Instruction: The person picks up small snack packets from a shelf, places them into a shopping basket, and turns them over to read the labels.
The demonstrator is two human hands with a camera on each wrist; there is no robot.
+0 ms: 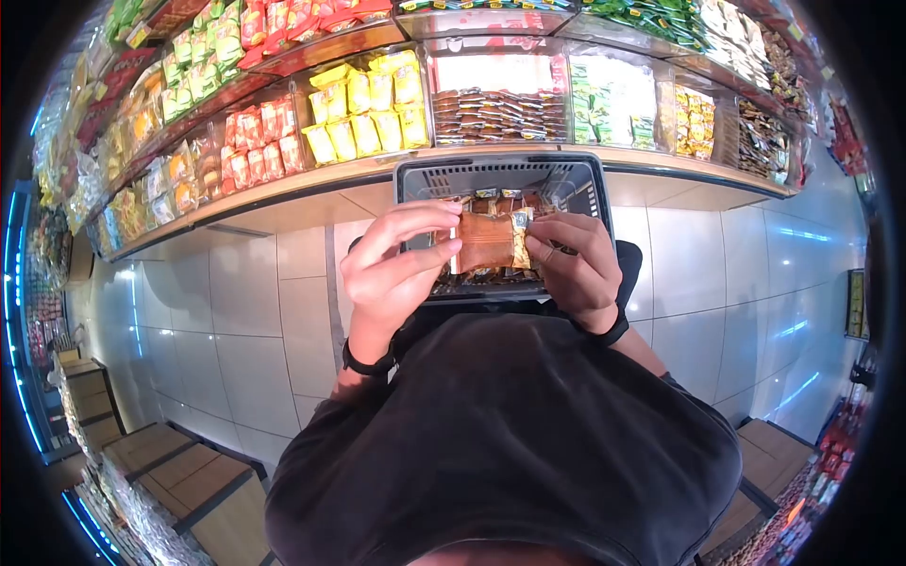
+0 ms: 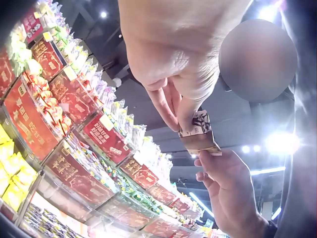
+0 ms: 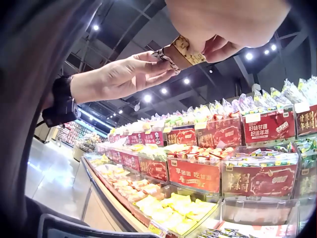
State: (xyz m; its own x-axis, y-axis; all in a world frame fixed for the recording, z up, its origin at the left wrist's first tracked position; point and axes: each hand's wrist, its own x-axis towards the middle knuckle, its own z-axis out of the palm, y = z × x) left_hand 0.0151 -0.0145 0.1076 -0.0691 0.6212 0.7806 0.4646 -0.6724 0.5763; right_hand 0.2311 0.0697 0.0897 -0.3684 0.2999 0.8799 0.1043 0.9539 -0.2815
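Observation:
A small brown snack packet with a clear front and patterned ends is stretched flat between both hands, above the basket. The left hand pinches its left end between thumb and fingers. At the other end, the right hand pinches the patterned edge. Both wrist views show the packet edge-on, thumb and fingertips on its two ends. Directly below, a grey plastic basket contains several similar brown packets, partly covered by the hands and the held packet.
Shelf bins stand just beyond the basket, with yellow packets, red packets and stacked brown packets. A wooden shelf edge runs behind the basket's far rim. Tiled floor stretches to both sides, and wooden crates stand behind at left.

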